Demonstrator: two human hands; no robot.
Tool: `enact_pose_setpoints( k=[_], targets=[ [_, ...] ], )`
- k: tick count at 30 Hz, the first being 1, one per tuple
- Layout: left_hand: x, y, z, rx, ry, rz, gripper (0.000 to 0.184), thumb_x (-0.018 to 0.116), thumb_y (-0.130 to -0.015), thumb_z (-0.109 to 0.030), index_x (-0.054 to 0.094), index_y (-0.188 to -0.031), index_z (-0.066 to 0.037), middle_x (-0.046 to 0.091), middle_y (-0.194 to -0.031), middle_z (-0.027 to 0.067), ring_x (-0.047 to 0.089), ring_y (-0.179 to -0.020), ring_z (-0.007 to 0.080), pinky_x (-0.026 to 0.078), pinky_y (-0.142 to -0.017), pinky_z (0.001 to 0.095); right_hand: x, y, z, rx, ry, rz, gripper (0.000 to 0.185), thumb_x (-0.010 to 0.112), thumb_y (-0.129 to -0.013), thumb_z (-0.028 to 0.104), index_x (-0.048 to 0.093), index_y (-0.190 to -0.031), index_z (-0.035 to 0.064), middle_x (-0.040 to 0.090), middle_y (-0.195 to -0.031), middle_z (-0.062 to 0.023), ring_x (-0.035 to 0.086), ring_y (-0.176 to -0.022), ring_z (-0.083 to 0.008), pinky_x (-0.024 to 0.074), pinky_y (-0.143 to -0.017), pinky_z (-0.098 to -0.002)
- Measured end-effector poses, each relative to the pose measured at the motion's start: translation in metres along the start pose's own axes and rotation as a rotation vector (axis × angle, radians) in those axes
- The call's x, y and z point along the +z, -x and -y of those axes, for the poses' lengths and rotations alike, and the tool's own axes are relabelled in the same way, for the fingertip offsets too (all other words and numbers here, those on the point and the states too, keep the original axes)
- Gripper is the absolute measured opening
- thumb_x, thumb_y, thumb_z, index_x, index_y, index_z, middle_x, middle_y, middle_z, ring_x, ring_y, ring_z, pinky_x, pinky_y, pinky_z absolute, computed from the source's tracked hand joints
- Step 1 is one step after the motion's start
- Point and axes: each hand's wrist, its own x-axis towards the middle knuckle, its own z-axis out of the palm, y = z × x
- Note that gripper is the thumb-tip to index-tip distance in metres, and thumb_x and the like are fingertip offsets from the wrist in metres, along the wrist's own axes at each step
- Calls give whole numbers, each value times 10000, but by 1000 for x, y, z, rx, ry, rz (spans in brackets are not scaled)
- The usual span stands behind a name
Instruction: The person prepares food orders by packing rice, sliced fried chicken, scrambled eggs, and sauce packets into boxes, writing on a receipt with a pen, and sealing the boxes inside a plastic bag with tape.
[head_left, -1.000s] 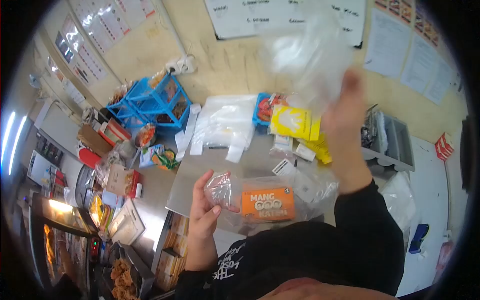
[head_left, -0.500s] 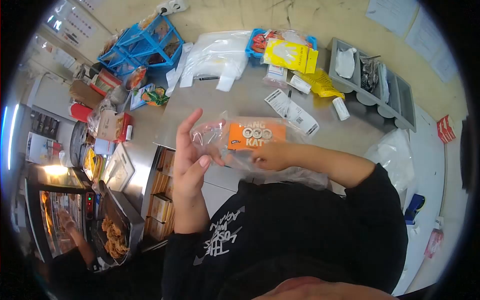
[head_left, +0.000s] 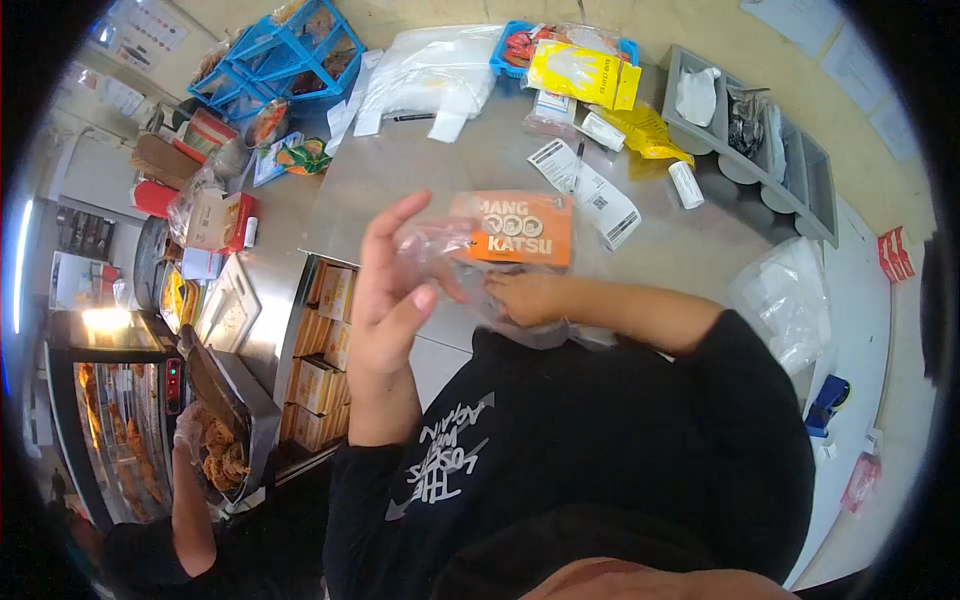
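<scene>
An orange printed food box (head_left: 520, 228) sits at the front of the steel counter, partly inside a clear plastic bag (head_left: 440, 240). My left hand (head_left: 390, 290) is at the box's left, index finger and thumb spread apart, the other fingers among the bag's film. My right hand (head_left: 528, 297) is just in front of the box, fingers curled on the bag's loose film, which hangs down toward my shirt.
A receipt (head_left: 588, 190) and pen lie behind the box. Farther back are stacked white bags (head_left: 425, 75), a yellow glove pack (head_left: 580, 75) and a grey divided bin (head_left: 750, 150). At left, a co-worker's gloved hand (head_left: 190, 428) is at a tray of fried food (head_left: 225, 455).
The box shows farther back and its lettering is less covered by film. My right hand has shifted slightly left. The co-worker's hand has moved from the display case to the fried-food tray.
</scene>
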Motion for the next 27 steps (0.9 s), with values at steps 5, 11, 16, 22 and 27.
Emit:
enact_pose_setpoints(
  k=[5,11,16,22,27],
  targets=[
    [-13,-13,1,-2,-167,-13,776,626,-728,-328,230,-1300,14,476,-1143,234,564,-719,197,462,-656,291,-37,33,-11,-127,-64,22,333,492,-803,168,499,-1123,79,567,-1019,-134,564,-905,-294,448,-745,-396],
    [-42,-42,-44,118,27,1,818,614,-712,-363,207,-1291,47,507,-1111,267,502,-1043,364,368,-908,435,-207,224,28,107,158,-367,199,607,-752,294,651,-858,132,559,-630,-55,536,-630,-253,415,-726,-366],
    [-33,-35,-48,225,-424,-66,947,644,-683,-412,134,-1311,81,556,-1001,269,566,-916,355,378,-885,420,-184,250,28,-169,199,-363,277,662,-703,317,637,-922,149,521,-642,-27,516,-633,-183,376,-839,-413],
    [-109,-7,38,-307,-678,415,1241,802,-479,-347,9,-1339,67,166,-1382,229,206,-1268,345,174,-1033,421,-30,257,-50,268,-684,-624,1061,733,-516,539,237,-1334,79,141,-1403,-217,159,-1301,-332,152,-1041,-421],
    [-16,-8,175,-495,-973,736,810,677,-636,-282,289,-1292,-7,279,-1327,226,261,-1233,354,224,-1013,395,60,138,-60,206,-586,-801,868,697,-623,460,308,-1280,47,287,-1314,-189,276,-1231,-305,191,-1038,-371]
  ],
)
